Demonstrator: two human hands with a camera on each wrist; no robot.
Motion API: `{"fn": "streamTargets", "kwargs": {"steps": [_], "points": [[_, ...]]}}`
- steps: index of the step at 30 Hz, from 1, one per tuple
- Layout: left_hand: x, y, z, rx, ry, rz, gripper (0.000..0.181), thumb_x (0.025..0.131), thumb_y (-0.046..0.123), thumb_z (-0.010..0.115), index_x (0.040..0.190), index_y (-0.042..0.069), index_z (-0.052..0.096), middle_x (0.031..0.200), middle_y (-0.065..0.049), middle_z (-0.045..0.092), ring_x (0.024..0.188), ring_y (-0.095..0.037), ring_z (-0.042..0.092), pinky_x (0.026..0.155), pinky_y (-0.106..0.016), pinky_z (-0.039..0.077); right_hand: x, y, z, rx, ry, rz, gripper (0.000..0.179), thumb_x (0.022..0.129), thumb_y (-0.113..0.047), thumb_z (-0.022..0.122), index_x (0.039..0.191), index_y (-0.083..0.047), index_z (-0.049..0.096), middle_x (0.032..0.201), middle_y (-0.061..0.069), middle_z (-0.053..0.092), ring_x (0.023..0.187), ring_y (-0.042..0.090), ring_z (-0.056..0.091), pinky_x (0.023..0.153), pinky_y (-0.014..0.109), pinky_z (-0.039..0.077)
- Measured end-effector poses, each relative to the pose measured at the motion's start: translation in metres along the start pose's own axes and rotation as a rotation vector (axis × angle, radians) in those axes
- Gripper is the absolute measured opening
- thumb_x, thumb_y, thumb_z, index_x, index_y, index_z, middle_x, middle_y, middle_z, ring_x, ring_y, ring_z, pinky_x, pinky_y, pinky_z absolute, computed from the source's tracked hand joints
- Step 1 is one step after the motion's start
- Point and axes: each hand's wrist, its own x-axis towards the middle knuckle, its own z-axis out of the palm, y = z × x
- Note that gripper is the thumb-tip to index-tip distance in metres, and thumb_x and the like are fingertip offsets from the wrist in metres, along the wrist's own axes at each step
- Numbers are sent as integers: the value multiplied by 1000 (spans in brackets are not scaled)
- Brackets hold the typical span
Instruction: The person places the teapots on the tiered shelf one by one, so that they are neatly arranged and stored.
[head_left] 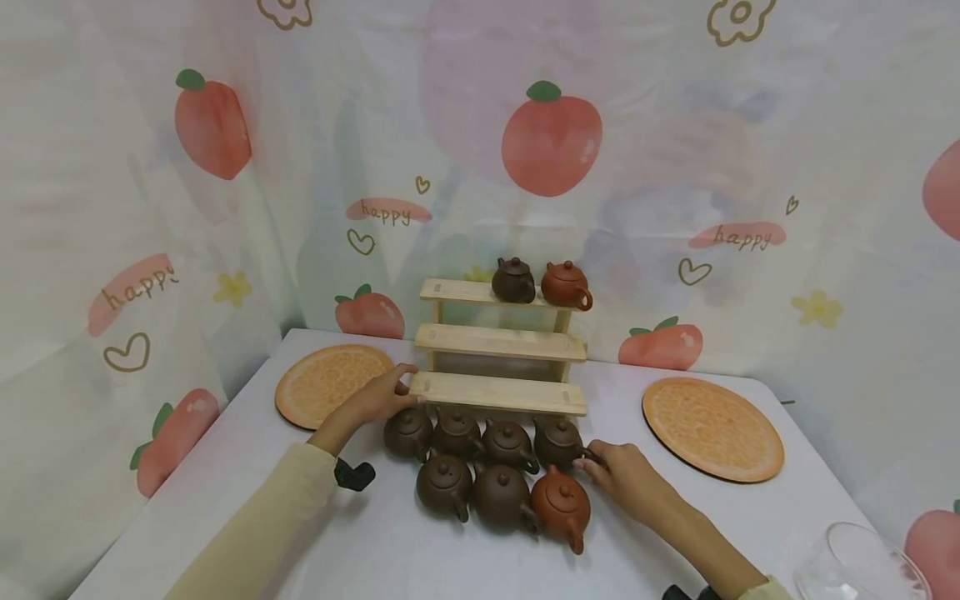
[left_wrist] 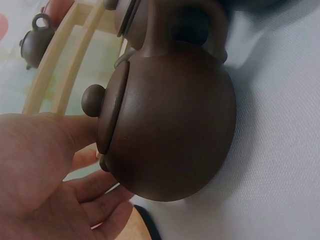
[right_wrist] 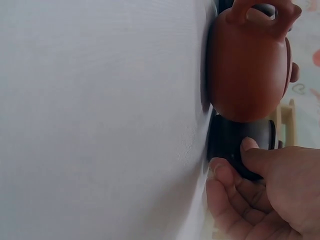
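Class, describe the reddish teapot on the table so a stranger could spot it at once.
Find the tiered wooden stand on the white table. Before it are two rows of teapots; in the row farther from it, go to the end nearest the right hand. There sits the reddish teapot; the rows' other teapots are dark brown.

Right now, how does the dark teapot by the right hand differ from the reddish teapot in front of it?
The dark teapot is deep brown; the reddish teapot is orange-brown. The dark teapot is nearer the wooden stand than the reddish teapot. The right grip pinches the dark teapot; the reddish teapot is not held. Both have knobbed lids.
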Motion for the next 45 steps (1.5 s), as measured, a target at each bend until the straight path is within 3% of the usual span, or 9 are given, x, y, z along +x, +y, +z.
{"fn": "streamTargets", "kwargs": {"steps": [4, 11, 24, 34, 41, 45], "points": [[0, 1, -1, 5, -1, 0, 60, 104, 25, 69, 153, 0, 44, 123, -29, 71, 117, -43, 68, 97, -55, 54, 0, -2, -2, 20, -1, 5, 23, 102, -22, 71, 82, -16, 60, 66, -13, 46, 60, 0, 42, 56, 23, 38], [0, 1, -2, 10, -3, -10, 61, 105, 25, 69, 154, 1, 43, 126, -30, 70, 120, -42, 67, 100, -55, 53, 2, -8, -12, 42, 0, -2, 20, 104, -21, 68, 87, -10, 64, 68, -6, 62, 61, 0, 49, 57, 23, 42], [-1, 2, 0, 17, 2, -11, 59, 104, 24, 69, 152, 0, 44, 123, -30, 70, 116, -43, 68, 96, -54, 54, 18, -24, -23, 69, -4, -10, 19, 105, -22, 67, 92, -8, 67, 73, -2, 68, 65, 2, 59, 58, 24, 48], [1, -1, -1, 6, 2, -11, 60, 104, 24, 70, 152, 0, 45, 123, -30, 70, 116, -42, 68, 95, -53, 55, 46, -47, -36, 49, 65, -63, 20, 105, -17, 68, 86, -10, 64, 68, -4, 66, 62, 4, 58, 56, 24, 48], [2, -1, 0, 3, -2, 6, 59, 104, 24, 71, 151, -1, 45, 122, -29, 71, 116, -41, 68, 98, -53, 53, 69, -60, -38, 59, 86, -50, 28, 106, -19, 66, 80, -10, 59, 63, -5, 55, 55, 8, 49, 55, 26, 42], [1, 0, -1, -1, 3, 8, 59, 103, 23, 71, 151, -1, 46, 122, -29, 71, 116, -41, 68, 98, -54, 53, 84, -65, -37, 63, 91, -57, 28, 107, -20, 65, 81, -8, 61, 65, -2, 61, 55, 8, 53, 55, 28, 44]]}}
